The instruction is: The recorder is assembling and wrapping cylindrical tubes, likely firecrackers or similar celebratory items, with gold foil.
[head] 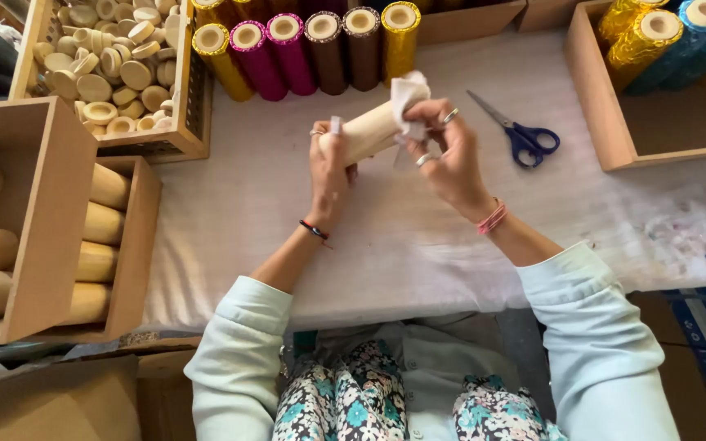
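- While the tube point(367, 131) is held level above the white table point(288, 204), both hands grip it, one at each end.
- Left hand point(330, 171): fingers wrapped around the tube's left end, closed tight on it.
- Right hand point(447, 155): clamped on the tube's right end, pressing a white cloth point(408, 94) against it; rings show on the fingers.
- Tube: plain pale wood, bare, tilted slightly upward to the right, clear of the table surface.
- Scissors point(520, 135): blue-handled, lying flat on the table just right of the right hand, untouched.
- Wrapped tubes point(312, 49): gold, magenta and brown, set in a row at the far edge, beyond the hands.
- Cap box point(112, 61): far left, filled with round wooden caps.
- Left boxes point(59, 237): hold more bare tubes, stacked on their sides.
- Right box point(655, 90): holds gold and blue wrapped tubes.
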